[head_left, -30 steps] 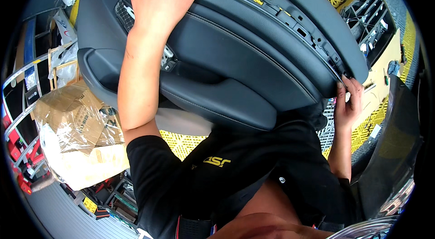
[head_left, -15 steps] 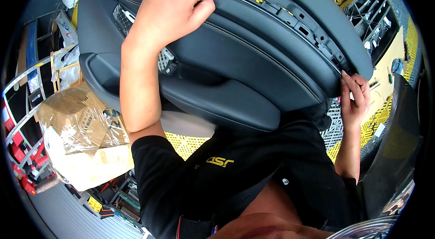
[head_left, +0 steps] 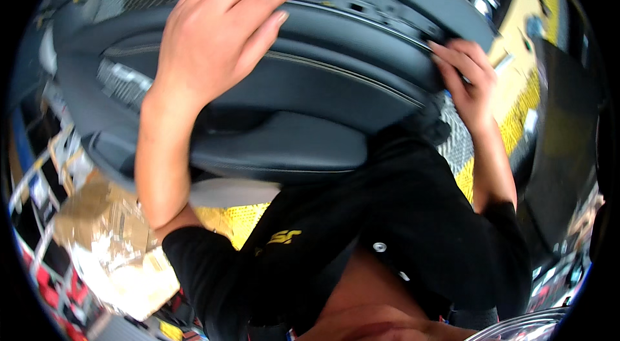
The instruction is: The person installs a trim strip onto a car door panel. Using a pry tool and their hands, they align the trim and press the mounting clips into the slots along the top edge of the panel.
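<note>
A black car door panel [head_left: 290,76] with light stitching lies across in front of me, its armrest [head_left: 284,144] toward my body. Along its far part runs an open channel [head_left: 387,18] with clip slots, yellow bits and a thin shiny edge line. Over the channel's left part is my left hand [head_left: 223,24], the index fingertip at the edge line and the thumb apart below it. At the channel's right end, my right hand [head_left: 466,76] has thumb and fingers drawn together against the panel. Whatever lies between those fingertips is too small and blurred to make out.
A cardboard box [head_left: 106,215] wrapped in clear film stands at the left, near a metal rack [head_left: 39,179]. To the right are a pale board [head_left: 516,24] and a large dark panel [head_left: 558,141]. Yellow and grey mats [head_left: 462,134] cover the floor.
The view has shifted, so panel and hands appear further left and the panel lies more level. My left thumb has spread from the index finger. The right hand stays at the channel's end.
</note>
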The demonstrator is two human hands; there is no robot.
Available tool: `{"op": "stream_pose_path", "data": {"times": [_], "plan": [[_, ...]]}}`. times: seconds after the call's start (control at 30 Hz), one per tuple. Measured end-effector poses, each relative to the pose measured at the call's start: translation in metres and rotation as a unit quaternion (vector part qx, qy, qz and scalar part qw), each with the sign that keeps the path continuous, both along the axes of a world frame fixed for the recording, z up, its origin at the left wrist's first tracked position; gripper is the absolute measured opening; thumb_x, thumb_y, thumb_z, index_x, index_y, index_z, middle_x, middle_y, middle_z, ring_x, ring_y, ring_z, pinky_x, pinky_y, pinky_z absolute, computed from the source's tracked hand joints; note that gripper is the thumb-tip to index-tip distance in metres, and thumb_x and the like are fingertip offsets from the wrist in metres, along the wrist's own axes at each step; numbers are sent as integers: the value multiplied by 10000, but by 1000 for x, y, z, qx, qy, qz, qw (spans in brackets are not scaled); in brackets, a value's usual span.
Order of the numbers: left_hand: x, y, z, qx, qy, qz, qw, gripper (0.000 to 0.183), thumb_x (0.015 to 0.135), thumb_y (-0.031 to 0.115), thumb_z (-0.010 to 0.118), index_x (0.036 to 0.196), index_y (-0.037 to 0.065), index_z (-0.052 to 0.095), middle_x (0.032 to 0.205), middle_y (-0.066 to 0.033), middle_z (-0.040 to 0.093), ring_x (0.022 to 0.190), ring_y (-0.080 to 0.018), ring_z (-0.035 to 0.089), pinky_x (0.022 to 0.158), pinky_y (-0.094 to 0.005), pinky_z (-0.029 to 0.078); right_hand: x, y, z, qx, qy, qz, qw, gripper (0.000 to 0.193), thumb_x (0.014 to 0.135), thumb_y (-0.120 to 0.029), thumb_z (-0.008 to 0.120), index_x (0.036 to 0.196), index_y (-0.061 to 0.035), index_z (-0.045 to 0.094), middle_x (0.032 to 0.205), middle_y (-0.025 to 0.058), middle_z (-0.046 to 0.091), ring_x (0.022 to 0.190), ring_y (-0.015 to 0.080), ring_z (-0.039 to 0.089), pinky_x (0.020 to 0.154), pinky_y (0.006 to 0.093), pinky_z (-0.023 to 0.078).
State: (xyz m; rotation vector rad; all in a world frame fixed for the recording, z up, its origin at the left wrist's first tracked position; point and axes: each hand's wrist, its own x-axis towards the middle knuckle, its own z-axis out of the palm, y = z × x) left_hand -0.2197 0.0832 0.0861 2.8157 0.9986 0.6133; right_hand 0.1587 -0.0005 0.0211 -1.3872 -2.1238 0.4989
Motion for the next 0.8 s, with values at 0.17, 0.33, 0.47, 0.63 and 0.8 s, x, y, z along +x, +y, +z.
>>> {"op": "stream_pose_path", "data": {"times": [0.17,0.33,0.47,0.63,0.8], "plan": [[44,2,-17,-72,-27,-55,995,300,859,37,794,1157,60,772,1086,-82,718,983,-287,681,854,-376,553,0,-1,-6,-37,70,-46,996,224,883,-39,828,1106,-63,820,1043,94,749,967,230,727,853,314,573],[63,12,-26,-72,2,-77,994,279,834,-6,787,1101,71,773,1006,-81,696,917,-271,671,801,-379,549,23,-5,-4,-57,111,-96,988,225,885,-88,853,1104,-58,812,1056,75,788,924,172,742,821,295,592],[60,9,-19,-85,46,-62,993,291,836,-26,768,1110,73,768,1010,-73,683,931,-256,665,804,-377,544,63,-16,-30,-100,245,-215,940,259,944,-138,833,1188,-65,788,1101,29,789,920,73,685,849,241,560],[63,8,-11,-106,57,-47,992,241,844,-5,757,1063,93,770,977,-36,674,896,-239,655,771,-366,543,80,-21,-46,-113,249,-265,925,267,1005,-150,776,1250,-43,761,1109,19,774,1015,79,698,931,231,549],[59,11,-10,-154,40,-45,986,284,827,-38,760,1082,85,768,985,-51,670,908,-247,653,783,-371,535,75,-20,-49,-94,232,-238,938,258,1001,-134,777,1247,-57,765,1119,9,763,1008,79,688,921,238,549]]}}
